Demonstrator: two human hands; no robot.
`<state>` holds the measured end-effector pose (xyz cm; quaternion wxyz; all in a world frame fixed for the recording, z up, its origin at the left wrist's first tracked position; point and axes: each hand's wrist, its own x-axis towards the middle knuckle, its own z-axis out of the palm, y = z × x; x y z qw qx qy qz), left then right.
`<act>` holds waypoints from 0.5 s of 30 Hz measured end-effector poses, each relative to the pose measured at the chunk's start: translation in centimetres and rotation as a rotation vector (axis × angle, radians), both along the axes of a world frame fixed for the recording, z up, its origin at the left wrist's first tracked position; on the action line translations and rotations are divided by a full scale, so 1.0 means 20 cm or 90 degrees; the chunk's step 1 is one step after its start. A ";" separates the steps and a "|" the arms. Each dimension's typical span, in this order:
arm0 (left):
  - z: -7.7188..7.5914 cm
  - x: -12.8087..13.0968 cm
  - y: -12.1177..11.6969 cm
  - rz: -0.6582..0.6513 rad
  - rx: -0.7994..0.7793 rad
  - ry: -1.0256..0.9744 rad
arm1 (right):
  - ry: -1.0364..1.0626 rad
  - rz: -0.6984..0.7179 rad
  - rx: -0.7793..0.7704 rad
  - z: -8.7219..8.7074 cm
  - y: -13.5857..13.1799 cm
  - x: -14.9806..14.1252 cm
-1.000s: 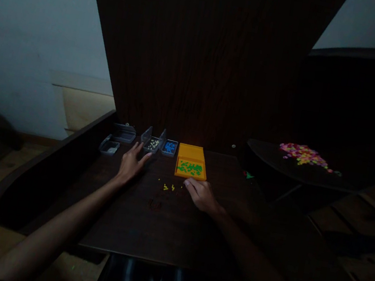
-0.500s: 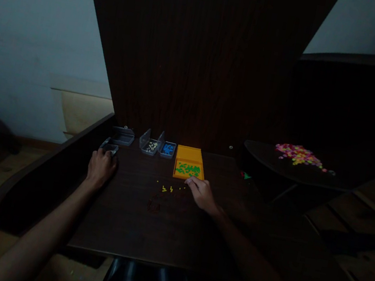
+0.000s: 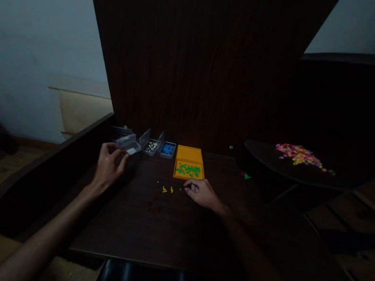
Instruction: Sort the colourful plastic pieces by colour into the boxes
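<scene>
My left hand (image 3: 108,165) is closed at the near edge of a small clear plastic box (image 3: 131,147), which has its lid up and sits at an angle. Just below the orange box (image 3: 186,177), my right hand (image 3: 202,194) has its fingertips pinched together close to the table; whatever lies between them is too small to make out. Several tiny yellow pieces (image 3: 164,190) are scattered to the left of those fingertips. Green pieces (image 3: 188,169) fill the tray of the orange box. Nearer me lie small dark red pieces (image 3: 153,208), hard to see in the dim light.
Two open clear boxes stand at the back, with white pieces (image 3: 152,146) and blue pieces (image 3: 168,149) inside. A pile of pink and yellow pieces (image 3: 300,155) rests on a raised shelf at right. Below it is a small green and red item (image 3: 246,176). A dark side panel (image 3: 19,198) bounds the left.
My left hand has brought the clear box to the right, towards the other boxes. My right hand stayed near its spot, its fingers curling in; one yellow piece by its fingertips no longer shows.
</scene>
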<state>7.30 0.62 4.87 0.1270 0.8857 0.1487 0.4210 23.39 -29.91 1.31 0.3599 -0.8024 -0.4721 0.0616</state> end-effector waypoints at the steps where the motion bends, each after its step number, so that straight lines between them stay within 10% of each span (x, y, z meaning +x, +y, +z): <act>1: 0.01 0.01 -0.03 -0.028 0.012 -0.016 | 0.005 0.003 -0.008 0.00 0.00 0.00; 15: 0.07 0.29 -0.32 -0.382 -0.172 0.026 | 0.068 0.011 -0.036 0.03 -0.02 -0.01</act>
